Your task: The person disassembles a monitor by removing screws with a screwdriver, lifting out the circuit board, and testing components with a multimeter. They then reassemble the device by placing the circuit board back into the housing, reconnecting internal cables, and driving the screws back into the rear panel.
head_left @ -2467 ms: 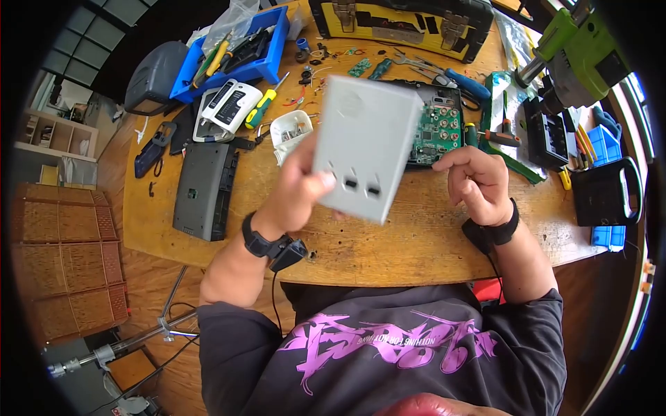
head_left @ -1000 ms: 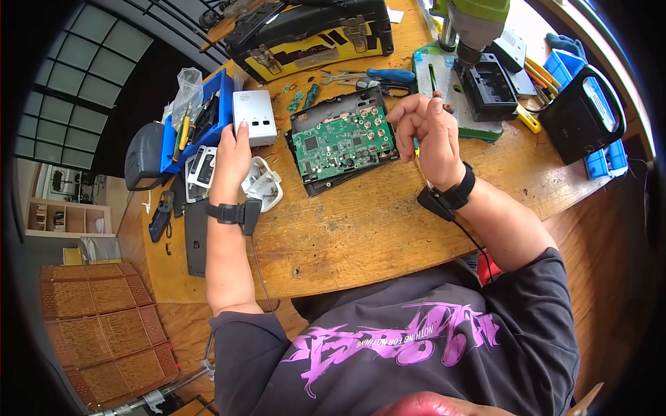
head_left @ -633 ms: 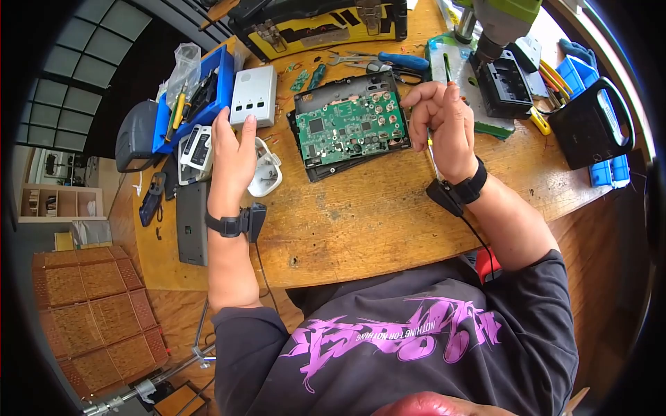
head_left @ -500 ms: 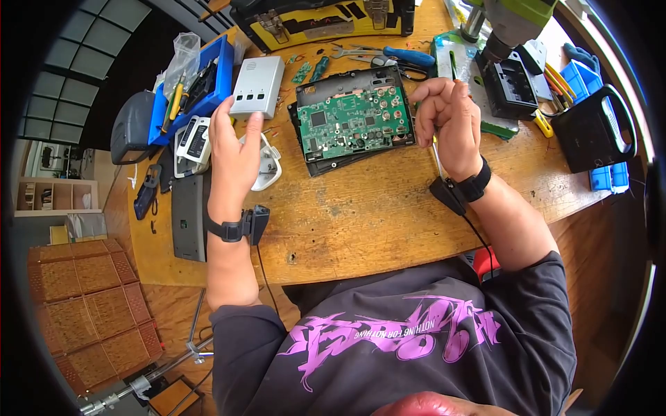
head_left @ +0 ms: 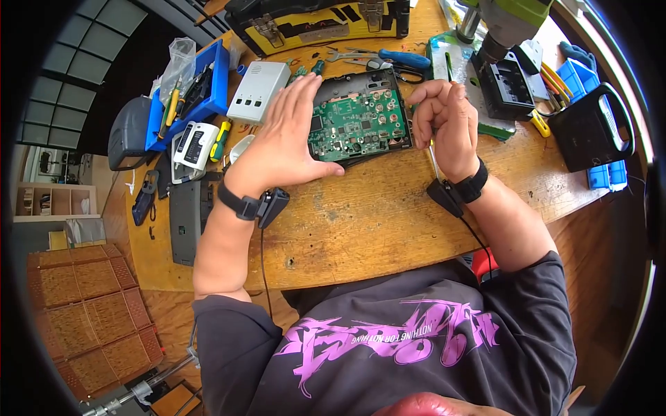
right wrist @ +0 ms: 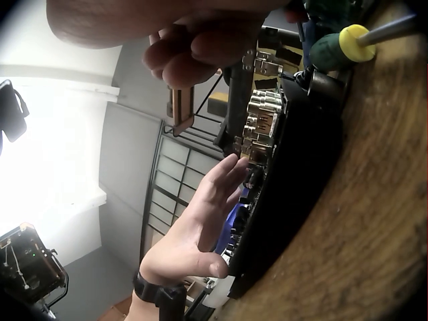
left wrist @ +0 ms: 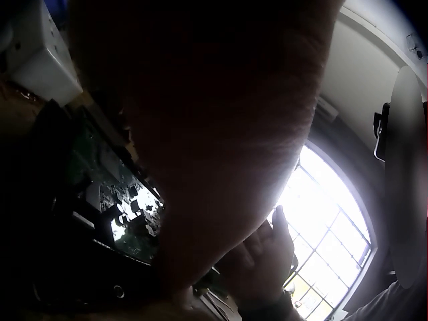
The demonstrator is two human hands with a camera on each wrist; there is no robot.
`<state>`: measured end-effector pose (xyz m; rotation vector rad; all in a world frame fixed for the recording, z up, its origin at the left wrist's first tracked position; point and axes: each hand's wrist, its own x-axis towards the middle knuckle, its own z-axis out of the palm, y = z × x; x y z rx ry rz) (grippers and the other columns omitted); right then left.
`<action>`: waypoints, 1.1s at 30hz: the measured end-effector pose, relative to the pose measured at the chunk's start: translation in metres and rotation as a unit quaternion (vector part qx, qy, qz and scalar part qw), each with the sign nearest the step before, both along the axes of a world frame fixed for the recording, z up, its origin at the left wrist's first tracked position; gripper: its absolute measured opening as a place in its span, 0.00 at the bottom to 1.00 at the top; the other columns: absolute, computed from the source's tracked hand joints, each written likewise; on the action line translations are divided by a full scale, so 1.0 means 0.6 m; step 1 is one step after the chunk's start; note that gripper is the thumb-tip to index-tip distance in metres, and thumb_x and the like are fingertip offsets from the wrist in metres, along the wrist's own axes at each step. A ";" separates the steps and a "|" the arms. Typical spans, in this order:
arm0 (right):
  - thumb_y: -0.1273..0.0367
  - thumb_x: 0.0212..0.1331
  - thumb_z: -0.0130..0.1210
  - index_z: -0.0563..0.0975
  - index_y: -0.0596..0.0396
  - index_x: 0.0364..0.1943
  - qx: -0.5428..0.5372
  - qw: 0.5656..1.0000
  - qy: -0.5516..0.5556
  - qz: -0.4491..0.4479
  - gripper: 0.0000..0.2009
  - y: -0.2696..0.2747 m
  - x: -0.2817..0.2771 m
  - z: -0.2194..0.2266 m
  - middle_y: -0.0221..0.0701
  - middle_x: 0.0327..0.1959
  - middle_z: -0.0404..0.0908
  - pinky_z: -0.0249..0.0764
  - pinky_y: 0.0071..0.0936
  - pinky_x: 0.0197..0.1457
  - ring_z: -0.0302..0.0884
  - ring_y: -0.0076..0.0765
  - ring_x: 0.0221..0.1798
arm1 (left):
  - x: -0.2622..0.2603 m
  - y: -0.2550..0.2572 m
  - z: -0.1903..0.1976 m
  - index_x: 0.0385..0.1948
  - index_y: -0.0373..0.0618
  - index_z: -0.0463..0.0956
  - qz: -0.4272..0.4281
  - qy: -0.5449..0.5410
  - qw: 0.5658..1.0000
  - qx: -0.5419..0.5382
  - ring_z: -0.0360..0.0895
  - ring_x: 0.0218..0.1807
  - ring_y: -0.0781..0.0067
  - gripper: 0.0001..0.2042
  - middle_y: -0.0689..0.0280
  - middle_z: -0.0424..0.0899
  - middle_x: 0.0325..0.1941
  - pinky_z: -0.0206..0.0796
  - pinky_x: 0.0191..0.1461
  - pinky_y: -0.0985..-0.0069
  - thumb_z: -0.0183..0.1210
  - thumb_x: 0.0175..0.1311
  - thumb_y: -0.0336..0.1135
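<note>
A green circuit board (head_left: 364, 126) sits in a black casing (head_left: 345, 84) in the middle of the table. My left hand (head_left: 281, 142), fingers straight and thumb spread, hangs at the board's left end and covers part of it. To the right of the casing my right hand (head_left: 449, 128) has loosely curled fingers with nothing in them. Beneath it lies a screwdriver, its green and yellow handle (right wrist: 338, 52) showing in the right wrist view. A light grey box (head_left: 260, 91) with small dark windows rests behind my left hand, beside the blue bin (head_left: 216, 97).
A black and yellow toolbox (head_left: 316, 28) stands at the back, with pliers and a blue-handled tool (head_left: 404, 59) before it. The green drill press (head_left: 510, 24) rises at the back right. A dark casing (head_left: 189, 222) and a white tester (head_left: 194, 147) lie at left.
My left hand carried the grey box from mid-table to beside the blue bin and let go of it. It then moved right to the circuit board. My right hand stays loosely curled.
</note>
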<state>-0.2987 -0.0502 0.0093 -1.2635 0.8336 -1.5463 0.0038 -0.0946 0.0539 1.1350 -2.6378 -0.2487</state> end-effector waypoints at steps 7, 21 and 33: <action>0.51 0.96 0.30 0.82 0.65 0.51 -0.009 1.000 -0.005 0.005 0.32 -0.002 -0.003 -0.002 0.24 0.19 0.73 0.64 0.20 0.24 0.67 0.18 0.19 | -0.023 -0.032 -0.012 0.90 0.40 0.46 -0.013 -0.054 0.998 0.016 0.49 0.93 0.32 0.76 0.38 0.53 0.92 0.42 0.96 0.43 0.90 0.40 0.60; 0.52 0.96 0.33 0.83 0.63 0.49 -0.032 0.999 -0.006 -0.031 0.30 -0.010 -0.012 0.000 0.23 0.18 0.73 0.64 0.21 0.24 0.66 0.18 0.18 | -0.041 -0.023 0.001 0.86 0.45 0.58 0.009 -0.012 1.000 0.024 0.60 0.88 0.35 0.66 0.43 0.65 0.86 0.52 0.92 0.46 0.89 0.40 0.52; 0.54 0.95 0.36 0.84 0.62 0.48 -0.039 0.999 0.014 -0.028 0.29 -0.008 -0.014 0.006 0.22 0.18 0.72 0.65 0.21 0.24 0.67 0.17 0.18 | -0.036 0.017 0.004 0.73 0.46 0.74 0.028 -0.005 0.999 -0.030 0.66 0.83 0.38 0.50 0.51 0.70 0.82 0.59 0.88 0.45 0.90 0.44 0.48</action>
